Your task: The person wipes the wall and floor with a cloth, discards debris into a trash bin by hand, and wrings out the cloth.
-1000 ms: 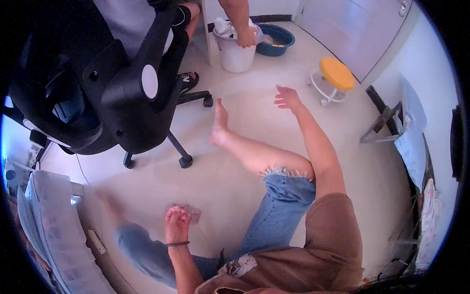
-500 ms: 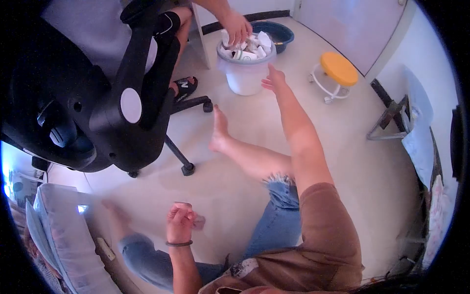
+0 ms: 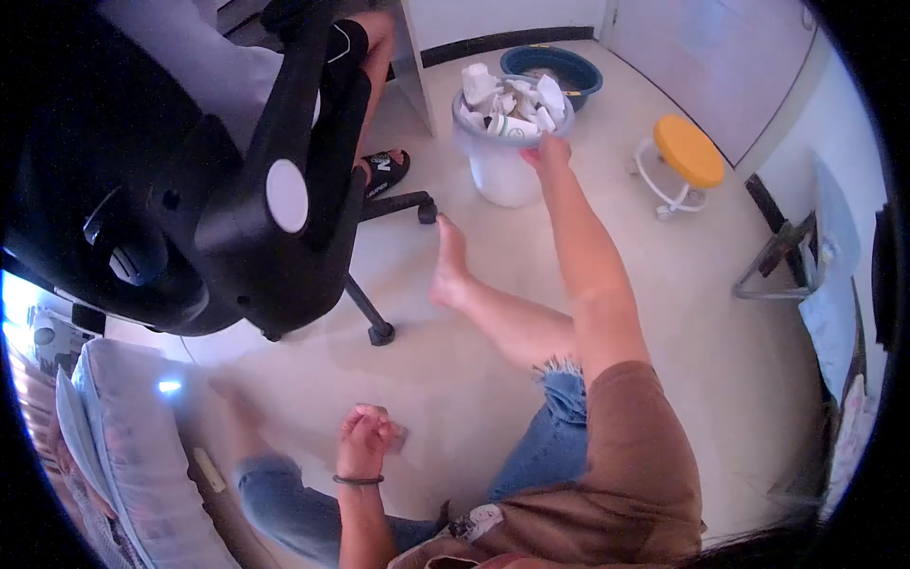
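Note:
At the top centre stands a white bin (image 3: 507,175), full to its rim with crumpled white paper (image 3: 512,102). My right hand (image 3: 550,150) is closed on the near right side of the bin's rim, with the arm stretched out. Low in the view, my left hand (image 3: 365,431) is closed in front of my body, a dark band round its wrist. Something pinkish and see-through shows beside its fingers; I cannot make out what it is.
A black office chair (image 3: 275,190) with a seated person fills the upper left. Behind the bin is a dark teal basin (image 3: 559,64). A yellow stool (image 3: 687,152) stands right of it, near the door (image 3: 716,57). A folded chair (image 3: 787,256) leans at the right wall.
The other person's hand has left the bin, which has come nearer to me. My right hand has reached forward, from open in the air to closed on the rim.

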Available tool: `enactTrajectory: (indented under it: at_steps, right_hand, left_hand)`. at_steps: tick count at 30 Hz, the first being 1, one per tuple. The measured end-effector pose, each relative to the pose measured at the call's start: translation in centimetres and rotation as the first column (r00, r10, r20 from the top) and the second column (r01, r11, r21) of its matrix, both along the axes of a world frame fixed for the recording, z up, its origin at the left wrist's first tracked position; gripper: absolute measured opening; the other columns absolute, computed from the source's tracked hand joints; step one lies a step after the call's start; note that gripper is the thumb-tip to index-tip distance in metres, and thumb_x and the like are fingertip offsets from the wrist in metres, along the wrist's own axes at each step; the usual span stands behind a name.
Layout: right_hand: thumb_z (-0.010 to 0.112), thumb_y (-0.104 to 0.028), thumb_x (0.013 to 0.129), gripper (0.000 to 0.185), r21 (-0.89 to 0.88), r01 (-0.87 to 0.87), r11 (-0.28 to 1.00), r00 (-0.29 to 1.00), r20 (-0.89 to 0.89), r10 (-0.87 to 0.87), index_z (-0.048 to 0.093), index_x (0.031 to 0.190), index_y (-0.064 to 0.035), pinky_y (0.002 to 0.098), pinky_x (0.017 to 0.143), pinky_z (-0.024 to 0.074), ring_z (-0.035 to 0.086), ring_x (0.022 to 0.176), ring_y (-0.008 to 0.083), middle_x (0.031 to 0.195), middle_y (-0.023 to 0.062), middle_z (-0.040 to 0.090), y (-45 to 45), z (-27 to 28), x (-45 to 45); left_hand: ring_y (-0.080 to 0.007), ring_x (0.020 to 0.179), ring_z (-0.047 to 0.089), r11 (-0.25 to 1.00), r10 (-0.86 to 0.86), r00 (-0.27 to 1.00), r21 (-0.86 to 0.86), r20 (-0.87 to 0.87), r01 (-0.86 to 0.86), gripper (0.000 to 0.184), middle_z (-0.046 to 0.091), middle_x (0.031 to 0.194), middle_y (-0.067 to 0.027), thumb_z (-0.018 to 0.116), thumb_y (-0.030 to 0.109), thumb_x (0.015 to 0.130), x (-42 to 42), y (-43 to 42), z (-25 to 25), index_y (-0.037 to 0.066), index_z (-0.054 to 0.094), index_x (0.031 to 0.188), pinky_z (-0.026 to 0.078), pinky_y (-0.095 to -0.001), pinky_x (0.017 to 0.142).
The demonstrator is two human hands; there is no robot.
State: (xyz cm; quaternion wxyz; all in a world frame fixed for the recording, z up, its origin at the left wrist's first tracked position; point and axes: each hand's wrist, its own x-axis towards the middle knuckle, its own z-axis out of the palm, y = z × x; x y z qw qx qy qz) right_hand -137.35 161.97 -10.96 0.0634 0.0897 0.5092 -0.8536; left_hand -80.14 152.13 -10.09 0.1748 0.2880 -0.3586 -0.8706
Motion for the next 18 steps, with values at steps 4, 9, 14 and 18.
enactTrajectory:
  at_steps: [4, 9, 14, 18]
  right_hand:
    - [0.051, -0.016, 0.087, 0.034, 0.062, -0.197, 0.978, 0.980, 0.046, 0.195, 0.046, 0.119, -0.0069, 0.0457, 0.061, 0.0576, 0.060, 0.082, 0.0306, 0.106, 0.0169, 0.054, 5.3, -2.9, 0.3]
    - [0.047, -0.022, 0.093, 0.024, 0.224, -0.425, 0.877, 0.903, 0.170, 0.394, 0.049, 0.114, -0.0096, 0.0408, 0.071, 0.0532, 0.059, 0.078, 0.0227, 0.096, 0.0102, 0.057, 13.0, -0.4, 7.4]
    - [0.050, -0.023, 0.091, 0.024, 0.340, -0.667, 0.663, 0.741, 0.211, 0.638, 0.051, 0.111, -0.0105, 0.0394, 0.072, 0.0520, 0.059, 0.078, 0.0220, 0.094, 0.0088, 0.058, 16.4, 1.2, 12.0]
    - [0.051, -0.025, 0.090, 0.024, 0.404, -0.820, 0.405, 0.540, 0.314, 0.781, 0.052, 0.109, -0.0096, 0.0388, 0.071, 0.0520, 0.060, 0.078, 0.0222, 0.095, 0.0090, 0.059, 16.1, 1.9, 11.5]
  left_hand:
    - [-0.0141, 0.064, 0.052, 0.998, -0.040, 0.999, -0.042, -0.026, 0.039, 0.009, 0.058, 0.077, -0.0071, 0.052, 0.000, 0.086, -0.9, 0.1, 2.0, 0.005, 0.056, 0.079, 0.048, -0.0305, 0.068]
    - [-0.0141, 0.065, 0.053, 0.988, -0.066, 0.998, -0.138, -0.020, 0.063, 0.009, 0.058, 0.078, -0.0068, 0.053, 0.002, 0.087, -2.4, 1.6, 3.9, 0.006, 0.056, 0.079, 0.048, -0.0293, 0.068]
    - [-0.0126, 0.069, 0.057, 0.892, -0.190, 0.982, -0.414, 0.020, 0.181, 0.004, 0.060, 0.077, -0.0046, 0.057, 0.004, 0.087, -4.9, 1.8, 7.5, 0.004, 0.057, 0.083, 0.049, -0.0270, 0.065]
    - [-0.0106, 0.068, 0.059, 0.711, -0.341, 0.940, -0.661, -0.024, 0.241, 0.001, 0.062, 0.078, -0.0059, 0.058, 0.000, 0.085, -10.1, 1.5, 10.1, 0.000, 0.058, 0.084, 0.047, -0.0221, 0.060]
